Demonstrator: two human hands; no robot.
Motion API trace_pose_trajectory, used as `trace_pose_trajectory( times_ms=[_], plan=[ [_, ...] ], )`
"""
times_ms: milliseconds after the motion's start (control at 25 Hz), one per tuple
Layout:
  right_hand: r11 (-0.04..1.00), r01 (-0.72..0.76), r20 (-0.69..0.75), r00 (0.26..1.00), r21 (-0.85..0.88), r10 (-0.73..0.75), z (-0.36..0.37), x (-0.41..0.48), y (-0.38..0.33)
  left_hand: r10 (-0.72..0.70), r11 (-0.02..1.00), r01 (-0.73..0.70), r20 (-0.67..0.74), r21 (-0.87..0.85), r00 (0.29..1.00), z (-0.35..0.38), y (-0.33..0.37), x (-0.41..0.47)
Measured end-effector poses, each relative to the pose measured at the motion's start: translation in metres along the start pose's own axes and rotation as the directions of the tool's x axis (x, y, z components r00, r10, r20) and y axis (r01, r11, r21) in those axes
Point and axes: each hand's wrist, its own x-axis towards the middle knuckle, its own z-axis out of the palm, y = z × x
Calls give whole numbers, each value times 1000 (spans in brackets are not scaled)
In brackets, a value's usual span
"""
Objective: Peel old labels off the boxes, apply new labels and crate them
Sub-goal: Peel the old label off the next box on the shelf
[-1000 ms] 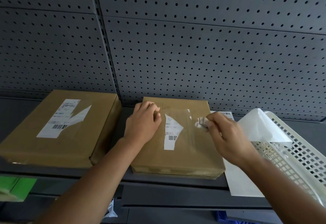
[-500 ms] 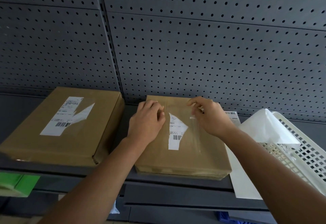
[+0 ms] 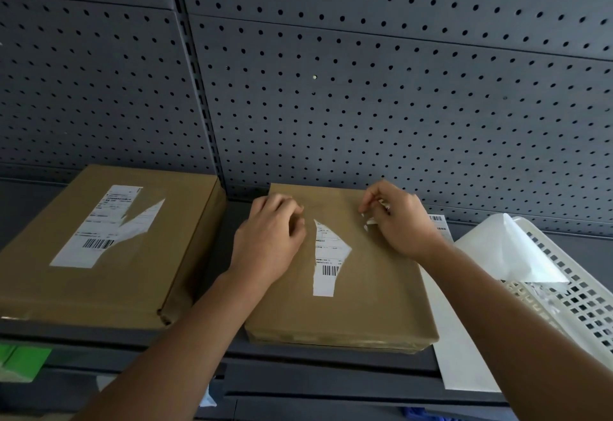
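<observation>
Old label remnant (image 3: 326, 261) runs near-to-far on the middle box (image 3: 365, 304), between the hands; left hand (image 3: 268, 244), curled, seemingly empty, sits nearer; right hand (image 3: 401, 228) pinches a torn scrap (image 3: 373, 220).

Left hand (image 3: 268, 248): bare; back of hand and knuckles showing.
Left forearm (image 3: 185, 337), running back from that hand: bare, uncovered to the lower edge of view.
Right hand (image 3: 403, 224): bare; back of hand, thumb and knuckles showing.
Right forearm (image 3: 497, 314), behind that hand: bare likewise, uncovered to the lower right corner.
Both wrists uncovered.
</observation>
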Motion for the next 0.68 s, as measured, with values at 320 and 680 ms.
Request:
trace_pose_trajectory(
  times_ms=[320, 680],
  plan=[
    [988, 100, -69, 992, -117, -109, 11, -1, 9, -4, 1000, 4, -6, 0, 1000, 1, 1, 1],
    [978, 151, -104, 981, -141, -166, 16, 0, 15, -4, 1000, 4, -1, -6, 1000, 3, 0, 1]
  ],
)
